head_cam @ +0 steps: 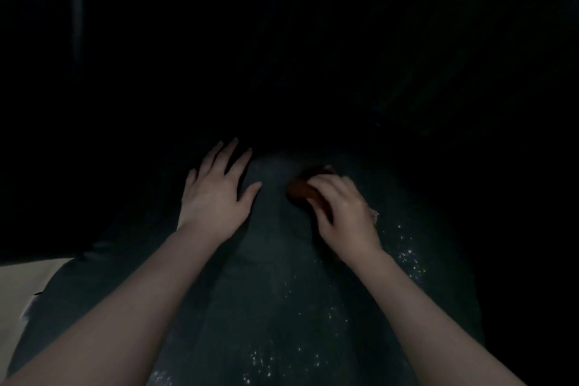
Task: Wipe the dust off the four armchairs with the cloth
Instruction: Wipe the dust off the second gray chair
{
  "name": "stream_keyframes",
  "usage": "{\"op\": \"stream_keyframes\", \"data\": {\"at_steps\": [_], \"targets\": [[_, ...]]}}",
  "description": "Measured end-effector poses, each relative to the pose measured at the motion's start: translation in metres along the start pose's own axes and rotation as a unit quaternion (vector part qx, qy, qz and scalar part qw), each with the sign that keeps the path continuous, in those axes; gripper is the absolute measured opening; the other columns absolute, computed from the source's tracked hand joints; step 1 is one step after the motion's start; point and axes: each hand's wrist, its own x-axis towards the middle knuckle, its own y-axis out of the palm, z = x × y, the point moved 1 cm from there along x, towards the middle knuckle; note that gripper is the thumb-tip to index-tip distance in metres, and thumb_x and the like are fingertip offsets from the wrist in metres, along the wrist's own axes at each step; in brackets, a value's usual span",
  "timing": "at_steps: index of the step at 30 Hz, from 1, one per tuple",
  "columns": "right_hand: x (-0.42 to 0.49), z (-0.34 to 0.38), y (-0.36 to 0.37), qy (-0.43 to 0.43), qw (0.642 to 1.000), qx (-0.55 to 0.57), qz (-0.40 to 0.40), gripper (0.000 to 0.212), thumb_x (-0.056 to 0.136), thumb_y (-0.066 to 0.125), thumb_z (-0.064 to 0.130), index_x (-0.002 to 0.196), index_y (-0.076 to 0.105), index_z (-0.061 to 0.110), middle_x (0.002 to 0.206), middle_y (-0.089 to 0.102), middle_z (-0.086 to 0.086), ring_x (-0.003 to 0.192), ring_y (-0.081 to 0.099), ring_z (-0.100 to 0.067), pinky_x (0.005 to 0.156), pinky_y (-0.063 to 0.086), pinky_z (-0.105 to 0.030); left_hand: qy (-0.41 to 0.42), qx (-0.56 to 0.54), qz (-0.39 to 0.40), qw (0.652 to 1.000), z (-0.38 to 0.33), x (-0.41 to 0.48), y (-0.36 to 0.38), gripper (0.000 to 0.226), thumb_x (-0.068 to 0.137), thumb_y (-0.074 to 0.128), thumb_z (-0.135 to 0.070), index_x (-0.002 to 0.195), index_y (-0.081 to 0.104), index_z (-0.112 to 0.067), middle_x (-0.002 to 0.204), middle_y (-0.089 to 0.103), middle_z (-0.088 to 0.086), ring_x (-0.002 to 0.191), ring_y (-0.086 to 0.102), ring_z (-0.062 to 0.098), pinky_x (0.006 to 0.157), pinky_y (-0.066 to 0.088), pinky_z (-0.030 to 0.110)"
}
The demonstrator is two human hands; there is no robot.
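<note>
The view is very dark. A dark green armchair seat (pixel 266 285) fills the lower middle, with white dust specks (pixel 407 257) scattered on its right and front. My left hand (pixel 216 194) lies flat on the seat with fingers spread. My right hand (pixel 341 207) grips a reddish-brown cloth (pixel 300 189) bunched under its fingers and pressed on the seat. The two hands are about a hand's width apart. The chair's back and arms are lost in shadow.
A pale floor patch (pixel 22 285) shows at the lower left beside the seat's edge. Everything above and to the sides of the seat is black and cannot be made out.
</note>
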Motion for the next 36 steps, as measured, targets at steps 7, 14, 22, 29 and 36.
{"op": "stream_keyframes", "data": {"at_steps": [7,14,22,29,36], "targets": [[0.053,-0.016,0.000,0.180,0.978,-0.012,-0.104,0.033,0.092,0.060,0.004,0.124,0.062,0.006,0.118,0.062,-0.015,0.109,0.055,-0.033,0.095,0.046,-0.040,0.005,0.003,-0.015,1.000,0.001,-0.001,0.007,0.061,0.099,0.044,-0.049,0.154,0.027,-0.028,0.165,0.014,-0.003,0.151,0.008,0.019,0.115,0.021,0.050],[0.013,-0.009,-0.001,0.001,1.000,-0.003,-0.017,0.032,0.087,0.068,0.003,0.118,0.065,0.005,0.116,0.065,-0.011,0.106,0.057,-0.030,0.094,0.048,-0.038,0.011,0.004,-0.028,1.000,0.003,-0.001,0.012,0.076,0.086,0.020,-0.063,0.153,0.031,-0.030,0.164,0.017,-0.005,0.149,0.009,0.017,0.112,0.024,0.051],[0.055,-0.078,-0.042,0.350,0.922,-0.001,-0.166,0.035,0.099,0.055,0.012,0.133,0.057,0.006,0.120,0.062,-0.020,0.109,0.061,-0.035,0.094,0.052,-0.045,0.014,-0.006,-0.029,0.999,0.006,0.000,0.014,0.074,0.088,0.022,-0.063,0.152,0.035,-0.028,0.163,0.021,-0.005,0.150,0.013,0.019,0.111,0.026,0.055],[0.114,-0.087,-0.037,0.467,0.877,-0.026,-0.106,0.021,0.096,0.053,0.007,0.112,0.066,0.004,0.110,0.067,-0.020,0.108,0.062,-0.035,0.089,0.053,-0.036,0.022,-0.016,-0.041,0.999,0.010,0.001,0.022,0.070,0.091,0.025,-0.062,0.152,0.035,-0.028,0.163,0.021,-0.004,0.149,0.012,0.017,0.110,0.025,0.057],[0.146,-0.020,-0.001,0.263,0.964,0.029,0.024,0.035,0.097,0.051,0.014,0.131,0.058,0.018,0.123,0.063,-0.017,0.117,0.057,-0.034,0.097,0.048,-0.039,0.025,-0.027,-0.038,0.999,0.012,0.002,0.023,0.071,0.089,0.024,-0.063,0.152,0.034,-0.031,0.163,0.020,-0.005,0.149,0.012,0.018,0.110,0.025,0.058]]}}
